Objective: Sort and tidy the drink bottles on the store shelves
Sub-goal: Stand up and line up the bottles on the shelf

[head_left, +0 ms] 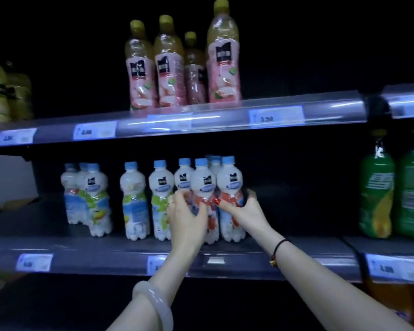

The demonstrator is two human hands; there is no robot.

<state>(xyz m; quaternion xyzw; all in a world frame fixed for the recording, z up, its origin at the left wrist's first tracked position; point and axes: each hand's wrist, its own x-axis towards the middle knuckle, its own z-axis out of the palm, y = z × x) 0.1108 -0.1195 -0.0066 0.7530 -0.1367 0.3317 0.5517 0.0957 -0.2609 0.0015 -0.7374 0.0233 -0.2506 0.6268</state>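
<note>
At the front edge of the lower shelf (86, 247), two forearms reach in, the left wearing a pale bangle (153, 304) and the right a black cord (279, 249). Just behind that edge, the left hand (185, 211) has its fingers curled round the waist of a red-label bottle (202, 182). The right hand (243, 209) clamps fingers and thumb on the neighbouring bottle (231, 180) of the same kind. Both stand upright on the shelf, touching each other, with more blue caps close behind them. Further left along the shelf stand green-label bottles (135, 201), two singly and a cluster (93, 199) beyond them. Past the shelf's right end stand green bottles (377, 194). Above the shelf, on the upper shelf (225, 115), four pink bottles (222, 56) with yellow-green caps stand upright.
</note>
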